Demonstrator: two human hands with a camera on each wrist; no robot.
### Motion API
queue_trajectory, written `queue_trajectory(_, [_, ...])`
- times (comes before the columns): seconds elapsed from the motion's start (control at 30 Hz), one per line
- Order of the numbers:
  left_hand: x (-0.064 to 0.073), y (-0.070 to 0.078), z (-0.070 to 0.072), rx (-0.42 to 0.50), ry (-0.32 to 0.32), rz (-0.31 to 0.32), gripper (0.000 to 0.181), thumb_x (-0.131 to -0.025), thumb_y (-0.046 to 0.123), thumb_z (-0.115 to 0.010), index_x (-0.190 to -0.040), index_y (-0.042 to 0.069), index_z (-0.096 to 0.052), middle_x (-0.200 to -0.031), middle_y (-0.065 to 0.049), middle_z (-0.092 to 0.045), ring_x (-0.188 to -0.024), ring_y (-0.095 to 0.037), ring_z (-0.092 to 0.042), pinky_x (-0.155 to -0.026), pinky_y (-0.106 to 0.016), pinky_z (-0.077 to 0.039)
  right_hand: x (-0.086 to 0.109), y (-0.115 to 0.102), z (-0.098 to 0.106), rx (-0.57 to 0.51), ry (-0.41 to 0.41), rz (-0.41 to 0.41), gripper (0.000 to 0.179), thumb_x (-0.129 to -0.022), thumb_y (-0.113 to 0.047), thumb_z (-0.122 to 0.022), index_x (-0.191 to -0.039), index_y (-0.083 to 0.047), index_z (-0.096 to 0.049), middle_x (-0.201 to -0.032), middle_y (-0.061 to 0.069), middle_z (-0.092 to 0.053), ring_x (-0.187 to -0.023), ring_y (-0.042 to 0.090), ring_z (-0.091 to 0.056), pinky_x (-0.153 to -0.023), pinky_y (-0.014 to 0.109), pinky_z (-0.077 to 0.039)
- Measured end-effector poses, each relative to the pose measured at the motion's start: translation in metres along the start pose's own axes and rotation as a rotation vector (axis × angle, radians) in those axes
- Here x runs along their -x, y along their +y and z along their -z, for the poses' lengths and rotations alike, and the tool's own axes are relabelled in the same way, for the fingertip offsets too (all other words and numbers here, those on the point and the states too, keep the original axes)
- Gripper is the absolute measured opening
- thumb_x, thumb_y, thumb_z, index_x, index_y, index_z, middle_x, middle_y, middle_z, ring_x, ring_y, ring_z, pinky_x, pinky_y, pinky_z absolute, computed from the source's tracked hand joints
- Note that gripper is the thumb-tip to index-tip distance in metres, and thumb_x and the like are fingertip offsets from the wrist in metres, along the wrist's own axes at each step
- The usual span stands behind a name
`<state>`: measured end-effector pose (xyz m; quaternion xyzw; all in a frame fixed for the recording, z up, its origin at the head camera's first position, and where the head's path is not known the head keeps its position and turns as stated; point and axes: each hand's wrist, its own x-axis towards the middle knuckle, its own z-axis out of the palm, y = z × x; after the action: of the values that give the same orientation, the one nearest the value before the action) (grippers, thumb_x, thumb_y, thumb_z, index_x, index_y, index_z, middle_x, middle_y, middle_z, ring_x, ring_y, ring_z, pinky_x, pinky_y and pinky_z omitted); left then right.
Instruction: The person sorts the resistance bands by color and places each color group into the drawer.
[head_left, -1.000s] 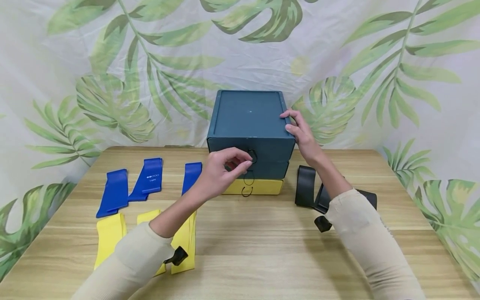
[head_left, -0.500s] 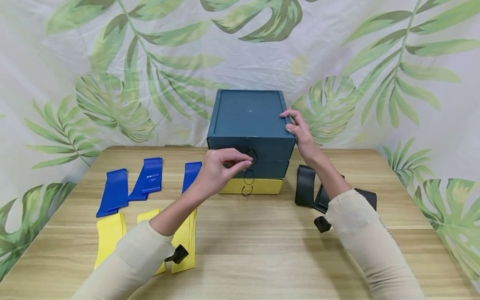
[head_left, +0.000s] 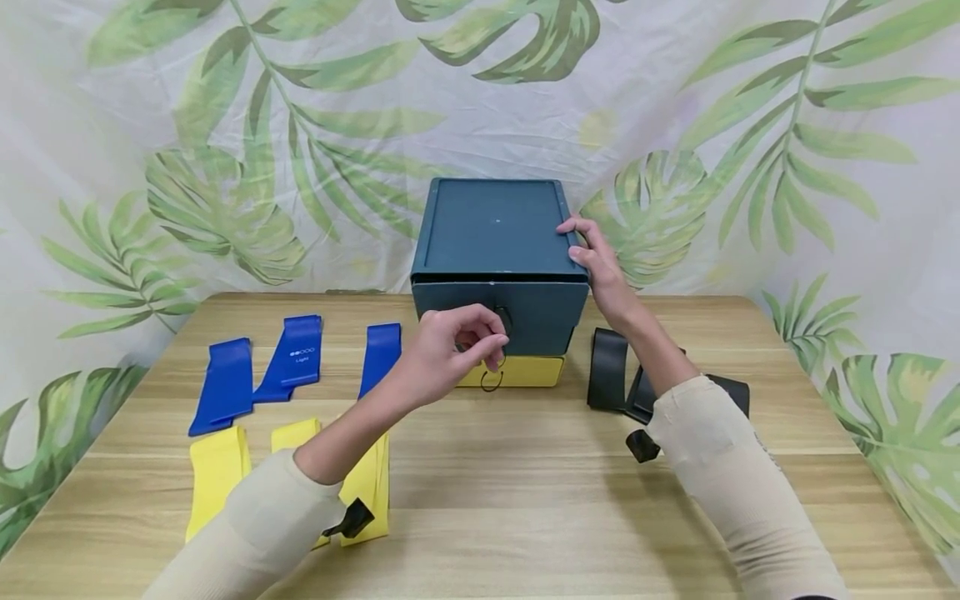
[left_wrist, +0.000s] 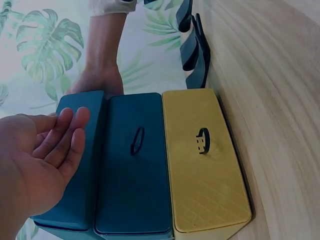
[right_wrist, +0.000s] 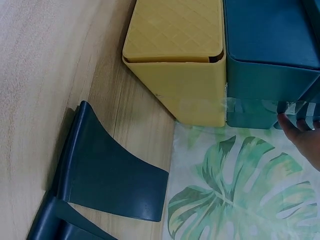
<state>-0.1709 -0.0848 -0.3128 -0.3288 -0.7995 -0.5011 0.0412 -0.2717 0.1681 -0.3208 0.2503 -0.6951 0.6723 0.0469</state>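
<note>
Your left hand (head_left: 444,354) pinches the ring (head_left: 505,317) of the slightly ajar top drawer (head_left: 453,297) at the drawer box's (head_left: 491,223) front; your right hand (head_left: 606,275), fingers apart, rests on that box's right edge.

We see a wooden table (head_left: 495,500). On its left side we find three flat blue bands (head_left: 223,383), and one says "Light" in white. Nearer to us, below the blue ones, lie some yellow bands (head_left: 213,475), partly hidden. On the right side we spot black bands (head_left: 608,371), close together. Behind it all we see a white cloth (head_left: 480,125) with big green leaves.
</note>
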Motion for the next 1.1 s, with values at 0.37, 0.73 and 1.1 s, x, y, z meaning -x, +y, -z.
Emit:
queue_trajectory(0.37, [0.018, 0.012, -0.002, 0.069, -0.037, 0.037, 0.002, -0.097, -0.001, -0.069, -0.099, -0.001, -0.069, -0.076, -0.001, -0.070, -0.071, -0.021, -0.070, -0.072, -0.030, -0.061, -0.002, 0.000, -0.001, -0.029, 0.001, 0.004, 0.031, -0.094, -0.021, -0.043, -0.124, -0.019, -0.050, -0.156, 0.011, -0.029, -0.132, 0.027, -0.037, -0.106, 0.039, -0.035])
queue_trajectory(0.73, [0.030, 0.019, -0.004, 0.059, -0.050, 0.020, 0.004, -0.095, 0.000, -0.073, -0.098, 0.001, -0.073, -0.077, 0.000, -0.072, -0.074, -0.019, -0.072, -0.075, -0.031, -0.061, -0.002, -0.002, -0.001, -0.012, 0.005, -0.018, 0.030, -0.095, -0.023, -0.042, -0.124, -0.020, -0.050, -0.157, 0.009, -0.028, -0.133, 0.028, -0.037, -0.106, 0.040, -0.035])
queue_trajectory(1.1, [0.038, 0.029, -0.004, 0.058, -0.063, 0.022, 0.007, -0.094, -0.001, -0.074, -0.098, 0.005, -0.074, -0.076, 0.004, -0.072, -0.074, -0.017, -0.071, -0.074, -0.027, -0.060, -0.001, -0.003, -0.002, -0.001, 0.011, -0.008, 0.031, -0.096, -0.020, -0.041, -0.125, -0.018, -0.050, -0.153, 0.009, -0.031, -0.125, 0.024, -0.041, -0.102, 0.035, -0.037])
